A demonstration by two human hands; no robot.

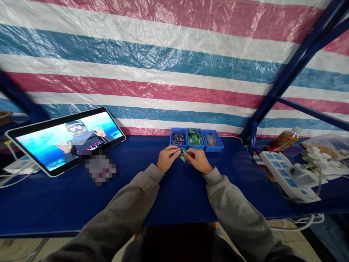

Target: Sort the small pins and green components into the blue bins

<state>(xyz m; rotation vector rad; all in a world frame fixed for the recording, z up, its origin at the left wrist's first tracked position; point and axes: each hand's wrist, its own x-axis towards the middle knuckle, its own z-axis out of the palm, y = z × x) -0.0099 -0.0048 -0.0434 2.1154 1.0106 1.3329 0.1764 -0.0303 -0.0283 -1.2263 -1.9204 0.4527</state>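
My left hand point(168, 157) and my right hand point(200, 159) meet over the blue table, fingers pinched on a small green, shiny packet point(183, 155) between them. It looks like thin plastic; fingertips cover part of it. Just beyond the hands stand three small blue bins side by side. In the left bin point(172, 135) lie many small, thin dark and silvery pieces, perhaps screws. Green shiny packets point(195, 137) fill the middle bin. Clear, whitish small pieces point(211, 139) lie in the right bin point(214, 149).
A tablet point(81, 136) playing a video leans at the left, beside a blurred-out item point(100, 169). Right of the blue frame post point(253, 136) are a power strip point(286, 176) with plugs and cables, a drink bottle point(282, 140) and a plastic bag. A striped tarp point(174, 65) hangs behind.
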